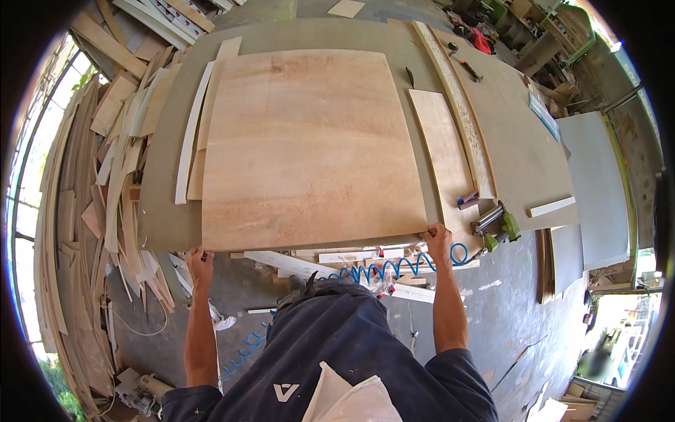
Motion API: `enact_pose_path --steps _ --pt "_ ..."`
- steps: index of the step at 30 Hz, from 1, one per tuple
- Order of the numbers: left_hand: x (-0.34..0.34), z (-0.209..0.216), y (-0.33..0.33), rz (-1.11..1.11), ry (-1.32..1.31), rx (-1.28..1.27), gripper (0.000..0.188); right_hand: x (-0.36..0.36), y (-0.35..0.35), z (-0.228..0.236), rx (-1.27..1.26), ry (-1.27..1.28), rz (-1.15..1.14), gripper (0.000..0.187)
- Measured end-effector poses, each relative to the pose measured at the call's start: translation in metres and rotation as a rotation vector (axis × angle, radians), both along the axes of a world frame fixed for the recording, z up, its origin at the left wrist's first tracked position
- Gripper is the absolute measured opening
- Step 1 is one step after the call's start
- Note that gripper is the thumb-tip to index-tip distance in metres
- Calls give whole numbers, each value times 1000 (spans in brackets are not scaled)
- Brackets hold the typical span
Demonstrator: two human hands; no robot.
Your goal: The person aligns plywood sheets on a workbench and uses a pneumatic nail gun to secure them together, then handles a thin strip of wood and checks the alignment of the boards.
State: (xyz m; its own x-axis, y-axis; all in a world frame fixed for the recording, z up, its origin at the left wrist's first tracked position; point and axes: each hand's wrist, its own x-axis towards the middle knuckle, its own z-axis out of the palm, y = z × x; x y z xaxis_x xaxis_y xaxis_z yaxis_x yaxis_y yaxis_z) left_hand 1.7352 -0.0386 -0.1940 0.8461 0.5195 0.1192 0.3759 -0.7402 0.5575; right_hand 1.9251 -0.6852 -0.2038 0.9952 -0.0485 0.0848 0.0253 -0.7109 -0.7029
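Observation:
A large, nearly square plywood panel (313, 148) lies on the workbench (527, 148) in front of me. At its near left corner, my left hand (201, 266) pinches the edge with bent fingers. My right hand (437, 238) grips the near right corner in the same way. Along the panel's left side lie a narrow white strip (194, 133) and a wider pale board, partly under the panel. To its right rests a long plywood board (444, 144), and beside that a long narrow wooden strip (460, 112).
A green and silver nail gun (496, 225) sits at the bench's near right edge, with a coiled blue air hose (394, 269) below. A tape measure (453, 47) and a utility knife (470, 70) lie at the far right. Wood offcuts (116, 162) pile up on the left.

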Motion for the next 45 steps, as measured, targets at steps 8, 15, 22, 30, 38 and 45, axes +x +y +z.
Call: enact_pose_path --steps 8,15,22,30,38,45 --pt "14 7 -21 95 -53 -122 55 12 -4 -16 320 167 -281 22" --pt "9 1 4 63 -10 -229 47 13 18 -13 24 90 -392 24" --pt "15 4 1 16 41 -103 33 16 3 -27 184 117 -384 21" --pt "13 -7 4 18 -91 -126 34 14 -1 -40 -59 -41 -270 15" --pt "11 6 5 -33 51 68 39 11 25 14 -321 38 -48 24" --pt "13 10 -6 14 -25 -21 38 16 38 27 -572 208 41 41"
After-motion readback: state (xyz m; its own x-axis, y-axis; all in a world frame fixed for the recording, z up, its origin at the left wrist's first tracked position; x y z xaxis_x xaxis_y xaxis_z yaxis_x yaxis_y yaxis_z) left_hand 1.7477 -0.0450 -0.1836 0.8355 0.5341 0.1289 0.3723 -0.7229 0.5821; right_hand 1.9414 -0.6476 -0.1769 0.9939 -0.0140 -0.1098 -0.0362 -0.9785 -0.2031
